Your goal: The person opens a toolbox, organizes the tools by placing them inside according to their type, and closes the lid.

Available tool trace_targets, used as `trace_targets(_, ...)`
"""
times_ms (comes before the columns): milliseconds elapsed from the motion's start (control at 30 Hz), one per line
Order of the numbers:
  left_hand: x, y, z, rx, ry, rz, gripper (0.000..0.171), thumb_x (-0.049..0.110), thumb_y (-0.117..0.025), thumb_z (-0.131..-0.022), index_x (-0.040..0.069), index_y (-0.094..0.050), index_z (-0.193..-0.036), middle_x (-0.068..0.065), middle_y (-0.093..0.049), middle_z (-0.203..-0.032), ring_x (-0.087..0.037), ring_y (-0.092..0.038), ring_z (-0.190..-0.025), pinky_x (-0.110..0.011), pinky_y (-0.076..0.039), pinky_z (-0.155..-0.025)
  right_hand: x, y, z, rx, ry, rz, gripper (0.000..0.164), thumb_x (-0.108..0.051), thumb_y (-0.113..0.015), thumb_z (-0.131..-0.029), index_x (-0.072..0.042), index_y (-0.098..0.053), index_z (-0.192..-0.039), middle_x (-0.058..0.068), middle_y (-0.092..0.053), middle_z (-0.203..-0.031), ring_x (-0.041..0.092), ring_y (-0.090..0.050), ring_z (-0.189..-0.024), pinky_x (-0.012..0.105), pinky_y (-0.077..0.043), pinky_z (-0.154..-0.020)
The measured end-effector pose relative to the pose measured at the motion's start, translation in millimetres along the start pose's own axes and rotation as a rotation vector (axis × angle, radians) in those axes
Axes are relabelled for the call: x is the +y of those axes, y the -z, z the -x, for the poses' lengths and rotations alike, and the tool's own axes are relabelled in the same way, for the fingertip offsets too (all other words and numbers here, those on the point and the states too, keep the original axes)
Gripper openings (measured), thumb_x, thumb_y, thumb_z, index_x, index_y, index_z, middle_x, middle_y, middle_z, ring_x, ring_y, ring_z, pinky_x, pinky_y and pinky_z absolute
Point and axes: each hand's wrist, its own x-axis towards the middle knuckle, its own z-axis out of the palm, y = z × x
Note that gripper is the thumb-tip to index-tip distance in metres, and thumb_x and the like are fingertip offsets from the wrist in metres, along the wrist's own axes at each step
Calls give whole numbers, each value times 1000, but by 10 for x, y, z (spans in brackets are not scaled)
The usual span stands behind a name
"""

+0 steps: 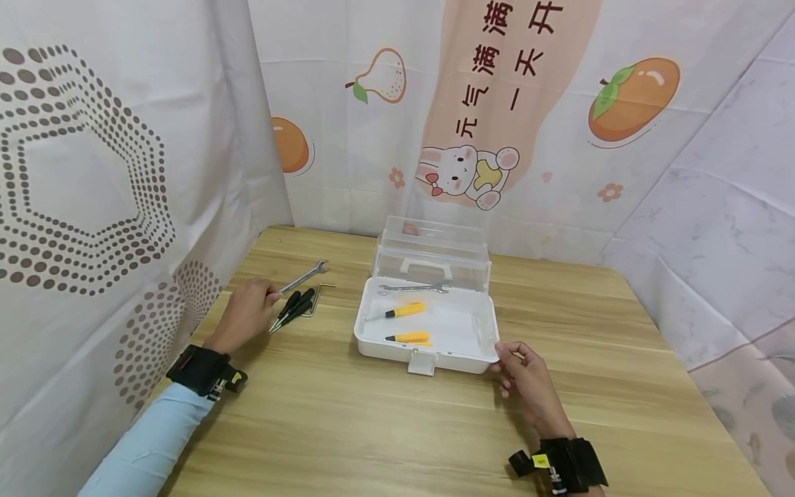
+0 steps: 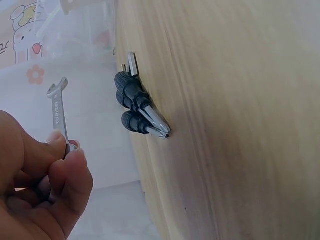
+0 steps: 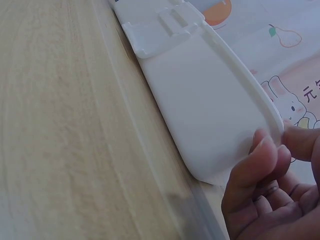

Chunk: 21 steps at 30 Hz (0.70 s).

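My left hand (image 1: 245,314) pinches a silver open-ended wrench (image 1: 304,277) between thumb and fingers; its jaw end points up and away in the left wrist view. Just beside that hand, several black-handled screwdrivers (image 1: 295,307) lie bunched on the table, with an L-shaped hex key (image 1: 319,293) by them. At the middle stands a white toolbox (image 1: 456,324), its clear lid raised. Inside lie another wrench (image 1: 413,288) at the back and two yellow-handled screwdrivers (image 1: 410,310). My right hand (image 1: 528,376) grips the box's front right corner, thumb at the rim and fingers curled outside.
The raised clear lid (image 1: 435,238) leans back near the printed curtain (image 1: 348,186) behind the wooden table (image 1: 385,428). A white latch (image 1: 422,362) hangs at the box's front. Another curtain (image 1: 205,138) borders the left side.
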Motion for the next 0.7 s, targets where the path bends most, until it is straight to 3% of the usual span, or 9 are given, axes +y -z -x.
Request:
trace_targets(433, 33, -15, -17, 10, 5, 13, 11, 3, -66, -99, -6, -67, -92, -16, -63, -86, -33, -60, -76, -48, -50, -69, 7, 3, -5, 0, 3, -4, 37, -35, -64, -103, -1, -55, -117, 5, -65, -82, 11, -45, -57, 25, -46, -49)
trace_targets(700, 48, -45, -5, 35, -33, -19, 9, 0, -70, -96, -5, -68, -90, -15, -62, -83, -30, -60, -73, -47, -51, -65, 10, 4, -9, 4, 3, 1, 40, -35, -64, -103, 0, -55, -119, 5, -65, -82, 11, -45, -56, 25, -46, -49)
